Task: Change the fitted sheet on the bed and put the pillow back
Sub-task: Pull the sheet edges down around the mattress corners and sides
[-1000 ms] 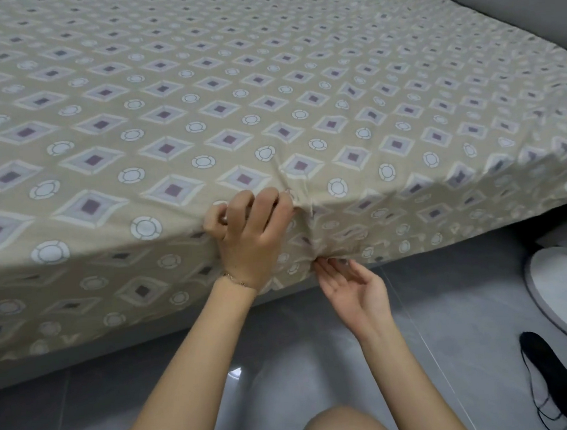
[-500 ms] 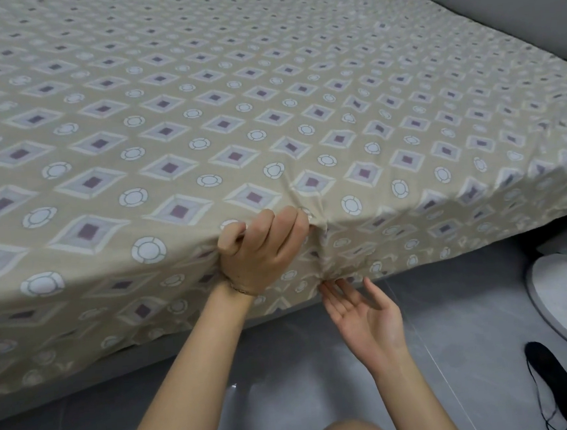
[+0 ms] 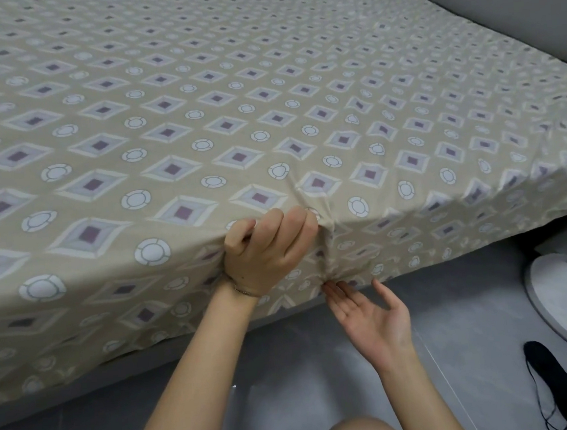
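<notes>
Corner-fitting step: the fitted sheet [image 3: 197, 102], spread over the bed [image 3: 68, 400], is being gripped at the near corner by the curled left hand [image 3: 268, 250] and touched at its hem by the flat, empty right hand [image 3: 373, 313], a tuck beneath being judged next.

The right hand [image 3: 373, 316] has opened out palm-up, thumb spread, under the hem of the fitted sheet [image 3: 198, 119], while the left hand [image 3: 264, 250] has clenched tighter on its fold
</notes>
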A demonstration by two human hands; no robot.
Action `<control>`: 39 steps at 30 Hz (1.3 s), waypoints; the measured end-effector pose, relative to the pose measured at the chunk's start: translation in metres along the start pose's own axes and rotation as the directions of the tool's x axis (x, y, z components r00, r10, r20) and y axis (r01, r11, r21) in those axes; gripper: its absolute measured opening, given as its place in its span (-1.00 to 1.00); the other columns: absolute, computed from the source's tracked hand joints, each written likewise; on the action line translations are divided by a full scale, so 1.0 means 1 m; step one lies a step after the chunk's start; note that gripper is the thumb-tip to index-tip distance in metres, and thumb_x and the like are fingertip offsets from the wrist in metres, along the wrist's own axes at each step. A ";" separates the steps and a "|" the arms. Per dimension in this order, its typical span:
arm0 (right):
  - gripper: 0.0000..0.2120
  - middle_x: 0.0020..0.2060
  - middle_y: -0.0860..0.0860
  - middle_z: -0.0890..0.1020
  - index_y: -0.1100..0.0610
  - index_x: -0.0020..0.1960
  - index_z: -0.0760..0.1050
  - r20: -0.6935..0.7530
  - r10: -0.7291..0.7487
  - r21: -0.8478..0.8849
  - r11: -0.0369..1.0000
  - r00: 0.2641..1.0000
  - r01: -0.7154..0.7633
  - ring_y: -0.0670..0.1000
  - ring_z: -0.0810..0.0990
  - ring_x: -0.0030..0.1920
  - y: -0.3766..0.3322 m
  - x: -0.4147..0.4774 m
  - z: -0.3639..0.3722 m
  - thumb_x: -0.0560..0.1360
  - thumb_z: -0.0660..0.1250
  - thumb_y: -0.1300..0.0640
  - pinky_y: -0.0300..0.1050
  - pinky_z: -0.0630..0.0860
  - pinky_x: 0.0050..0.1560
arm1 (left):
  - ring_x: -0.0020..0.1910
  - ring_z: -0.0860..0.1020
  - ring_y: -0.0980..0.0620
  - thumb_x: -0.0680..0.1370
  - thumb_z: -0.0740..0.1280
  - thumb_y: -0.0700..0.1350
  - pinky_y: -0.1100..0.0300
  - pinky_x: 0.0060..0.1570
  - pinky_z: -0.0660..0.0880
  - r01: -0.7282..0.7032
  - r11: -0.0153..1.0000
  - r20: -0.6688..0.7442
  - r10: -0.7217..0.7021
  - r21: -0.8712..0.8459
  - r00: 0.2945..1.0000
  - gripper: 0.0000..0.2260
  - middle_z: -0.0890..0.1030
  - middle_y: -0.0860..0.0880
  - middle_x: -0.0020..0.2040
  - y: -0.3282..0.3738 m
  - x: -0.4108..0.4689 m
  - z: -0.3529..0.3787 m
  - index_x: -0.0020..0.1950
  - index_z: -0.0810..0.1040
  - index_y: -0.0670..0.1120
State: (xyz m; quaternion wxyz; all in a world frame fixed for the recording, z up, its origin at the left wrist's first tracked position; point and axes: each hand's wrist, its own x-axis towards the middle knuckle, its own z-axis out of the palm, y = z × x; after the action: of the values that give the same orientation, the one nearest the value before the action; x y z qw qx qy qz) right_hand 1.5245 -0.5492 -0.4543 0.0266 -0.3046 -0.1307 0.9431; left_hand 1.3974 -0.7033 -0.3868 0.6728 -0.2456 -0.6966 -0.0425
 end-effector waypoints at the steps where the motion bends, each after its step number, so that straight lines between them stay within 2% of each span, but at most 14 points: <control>1: 0.10 0.24 0.38 0.51 0.44 0.32 0.36 0.003 -0.021 -0.003 1.000 1.000 0.021 0.32 0.48 0.28 0.003 0.000 0.000 -0.17 0.69 0.28 0.15 0.35 0.34 | -0.15 0.42 0.09 0.49 0.27 -0.13 0.11 0.09 0.13 0.002 1.000 -0.001 -0.002 0.003 1.000 -0.92 0.50 0.14 -0.23 0.000 0.001 0.000 -0.14 0.42 0.05; 6: 0.17 0.36 0.27 0.43 0.37 0.41 0.31 0.039 -0.100 0.026 0.995 0.994 0.099 0.25 0.41 0.38 0.016 0.007 0.008 -0.13 0.70 0.24 0.11 0.27 0.45 | -0.14 0.42 0.08 0.52 0.20 -0.19 0.12 0.10 0.13 -0.008 1.000 -0.009 0.008 -0.008 1.000 -0.87 0.52 0.14 -0.25 0.000 0.001 0.000 -0.14 0.43 0.04; 11: 0.09 0.29 0.20 0.42 0.27 0.42 0.32 0.112 -0.137 0.001 0.991 0.984 0.137 0.19 0.36 0.43 0.023 0.016 0.015 -0.04 0.69 0.18 0.07 0.22 0.49 | -0.15 0.43 0.09 0.52 0.19 -0.18 0.11 0.11 0.14 -0.014 1.000 -0.021 0.014 -0.003 1.000 -0.86 0.52 0.15 -0.28 -0.001 0.002 0.001 -0.14 0.43 0.06; 15: 0.12 0.31 0.22 0.41 0.30 0.47 0.25 0.106 -0.120 -0.035 0.992 0.987 0.124 0.24 0.26 0.48 0.014 0.026 0.015 0.00 0.64 0.13 0.10 0.17 0.50 | -0.16 0.42 0.09 0.52 0.17 -0.19 0.12 0.12 0.14 -0.015 1.000 -0.049 0.014 -0.008 0.999 -0.84 0.49 0.14 -0.24 0.000 0.001 0.000 -0.15 0.43 0.06; 17: -0.06 0.20 0.22 0.46 0.26 0.31 0.37 0.115 -0.107 -0.087 0.989 0.988 0.117 0.25 0.37 0.41 0.009 0.029 0.013 -0.01 0.63 0.13 0.12 0.23 0.47 | -0.15 0.42 0.09 0.52 0.18 -0.18 0.11 0.12 0.14 -0.007 1.000 -0.058 0.007 -0.013 0.998 -0.86 0.44 0.12 -0.18 0.000 0.001 -0.001 -0.15 0.43 0.06; 19: -0.26 0.04 0.22 0.56 0.27 0.09 0.46 0.109 -0.121 -0.206 0.968 0.987 0.142 0.25 0.52 0.21 0.004 0.031 0.012 -0.03 0.63 0.15 0.13 0.37 0.38 | -0.15 0.42 0.08 0.48 0.24 -0.17 0.11 0.13 0.14 0.000 1.000 -0.053 -0.001 -0.020 0.999 -0.89 0.44 0.12 -0.16 0.001 0.000 -0.002 -0.15 0.44 0.06; 22: -0.70 -0.02 0.26 0.58 0.29 -0.05 0.49 0.093 -0.115 -0.361 0.922 0.989 0.141 0.28 0.55 0.10 -0.005 0.033 0.014 0.25 0.41 0.24 0.15 0.44 0.30 | -0.13 0.43 0.07 0.34 0.43 -0.08 0.07 0.12 0.14 0.045 0.999 0.007 -0.045 -0.025 0.999 -0.79 0.46 0.12 -0.12 0.006 -0.003 -0.006 -0.10 0.48 0.07; 24: -0.82 0.03 0.31 0.58 0.33 -0.04 0.51 0.064 -0.102 -0.489 0.864 0.993 0.120 0.31 0.55 0.14 -0.010 0.034 0.015 0.40 0.20 0.33 0.16 0.42 0.32 | -0.10 0.45 0.06 0.32 0.44 -0.06 0.04 0.11 0.14 0.118 0.990 0.043 -0.115 -0.080 0.992 -0.75 0.48 0.12 -0.08 0.012 0.000 -0.013 -0.04 0.52 0.09; 26: -0.77 0.02 0.30 0.62 0.33 -0.05 0.55 0.058 -0.106 -0.621 0.775 0.993 0.119 0.29 0.58 0.14 -0.017 0.035 0.013 0.50 0.11 0.36 0.14 0.43 0.32 | -0.07 0.47 0.03 0.38 0.35 -0.08 0.02 0.11 0.16 0.148 0.973 0.060 -0.139 -0.178 0.988 -0.78 0.50 0.12 -0.05 0.022 0.007 -0.017 0.01 0.55 0.10; 29: -0.72 0.04 0.22 0.67 0.30 0.09 0.58 0.099 -0.067 -0.791 0.600 0.993 0.120 0.18 0.64 0.13 -0.025 0.033 0.013 0.53 0.13 0.34 0.06 0.50 0.25 | -0.10 0.52 0.00 0.42 0.29 -0.10 0.03 0.04 0.27 0.113 0.948 0.130 -0.077 -0.296 0.988 -0.81 0.58 0.07 -0.07 0.039 0.027 -0.018 -0.03 0.61 0.05; 31: -0.73 0.01 0.21 0.69 0.29 0.15 0.57 0.099 -0.083 -0.878 0.461 0.992 0.127 0.15 0.66 0.07 -0.030 0.034 0.010 0.51 0.18 0.34 -0.01 0.56 0.16 | -0.18 0.55 -0.04 0.41 0.34 -0.13 0.04 -0.06 0.35 0.117 0.954 0.206 -0.060 -0.276 0.977 -0.89 0.61 0.05 -0.16 0.052 0.040 -0.015 -0.13 0.64 0.01; 34: -0.82 -0.14 0.19 0.68 0.32 0.03 0.57 0.088 -0.279 -0.951 0.263 0.956 0.164 0.10 0.67 -0.14 -0.043 0.034 0.000 0.50 0.23 0.37 -0.21 0.58 -0.15 | -0.30 0.51 -0.07 0.43 0.37 -0.17 0.06 -0.19 0.37 0.088 0.968 0.276 -0.020 -0.236 0.961 -0.94 0.57 0.02 -0.26 0.066 0.048 -0.011 -0.22 0.59 -0.03; 36: -0.88 -0.18 0.16 0.65 0.31 -0.02 0.55 0.068 -0.378 -0.938 0.290 0.923 0.188 0.04 0.63 -0.21 -0.059 0.033 -0.010 0.53 0.23 0.35 -0.29 0.52 -0.29 | -0.32 0.48 -0.09 0.45 0.36 -0.19 0.06 -0.26 0.35 0.071 0.965 0.307 0.011 -0.252 0.952 -0.92 0.55 -0.01 -0.27 0.070 0.051 -0.009 -0.24 0.56 -0.05; 39: -0.87 -0.08 0.11 0.68 0.24 0.05 0.55 0.042 -0.457 -0.905 0.359 0.888 0.228 0.05 0.65 -0.06 -0.086 0.030 -0.020 0.57 0.29 0.21 -0.23 0.51 -0.17 | -0.31 0.45 -0.11 0.40 0.37 -0.25 0.06 -0.26 0.33 0.070 0.949 0.354 0.045 -0.307 0.934 -0.92 0.54 -0.05 -0.24 0.082 0.064 0.000 -0.21 0.53 -0.08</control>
State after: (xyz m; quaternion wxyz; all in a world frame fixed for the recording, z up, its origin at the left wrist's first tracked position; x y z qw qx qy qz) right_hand 1.5094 -0.4581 -0.4646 0.0735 -0.3384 -0.6638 0.6629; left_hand 1.4317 -0.6134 -0.3474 0.4871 -0.3487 -0.7928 -0.1121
